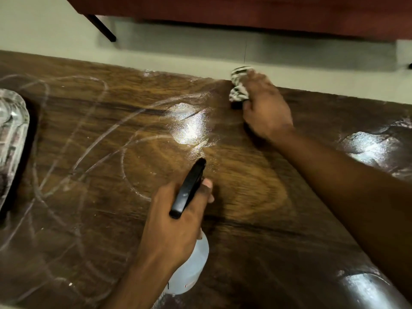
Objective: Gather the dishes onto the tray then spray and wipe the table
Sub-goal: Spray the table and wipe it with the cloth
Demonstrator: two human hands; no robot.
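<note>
spray bottle (192,264) gripped in left hand (176,210), nozzle aimed at table (256,230) | right hand (265,110) clutched cloth (239,85) at far edge | tray (13,130) at left margin | advised: overlapping strokes across white streaks, firm even pressure, edge to edge

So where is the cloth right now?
Head view: the striped cloth is bunched in the right hand at the far edge of the table, right of centre.

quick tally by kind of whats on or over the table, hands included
hands: 2, left hand and right hand
spray bottle: 1
cloth: 1
tray: 1
total: 5
</note>
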